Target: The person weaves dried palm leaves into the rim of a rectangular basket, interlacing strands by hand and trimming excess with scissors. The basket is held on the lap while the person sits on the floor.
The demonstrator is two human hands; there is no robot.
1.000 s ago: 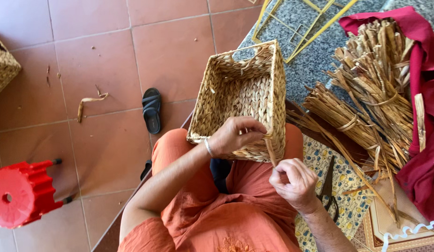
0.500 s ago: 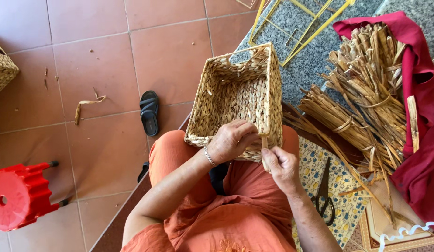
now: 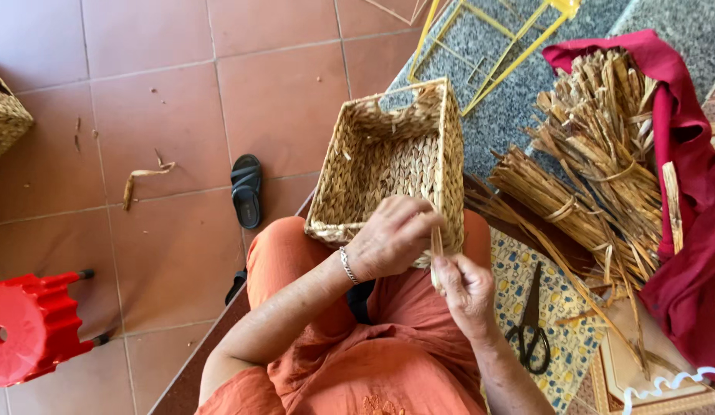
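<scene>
Both hands [image 3: 427, 265] pinched on strand [image 3: 436, 250] at basket [image 3: 388, 165] rim.

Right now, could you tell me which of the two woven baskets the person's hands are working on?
The open rectangular basket on the person's lap, with both hands at its near rim. The other basket sits alone on the floor tiles, at the picture's left edge.

woven straw basket [image 3: 388, 165] tilted on lap, w/ strand [image 3: 436, 250].

1. Red plastic stool [image 3: 27, 330] at eight o'clock on the tiled floor [image 3: 165, 69]
2. Black sandal [image 3: 246, 190] at ten o'clock
3. Yellow wire frame [image 3: 488, 38] at twelve o'clock
4. Bundled dried reeds [image 3: 595, 169] on maroon cloth [image 3: 688, 230] at two o'clock
5. Black scissors [image 3: 530, 327] at four o'clock
</scene>
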